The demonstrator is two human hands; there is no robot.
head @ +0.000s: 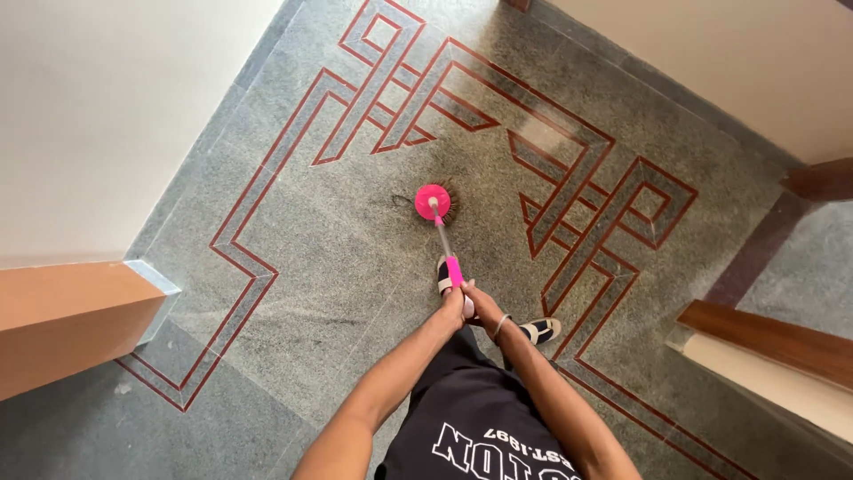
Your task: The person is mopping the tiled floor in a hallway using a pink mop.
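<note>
Pink round-headed broom (434, 203); both hands gripping; speckled granite floor (338, 267)

Both hands clasped together at arm's length, low in front of the body.

The left hand (454, 308) and right hand (482, 305) meet with fingers curled shut, touching each other. Both forearms stretch forward and converge from the lower edge of the view. A thin bangle circles the right wrist (502, 325). Sleeves are absent; arms bare.
</note>
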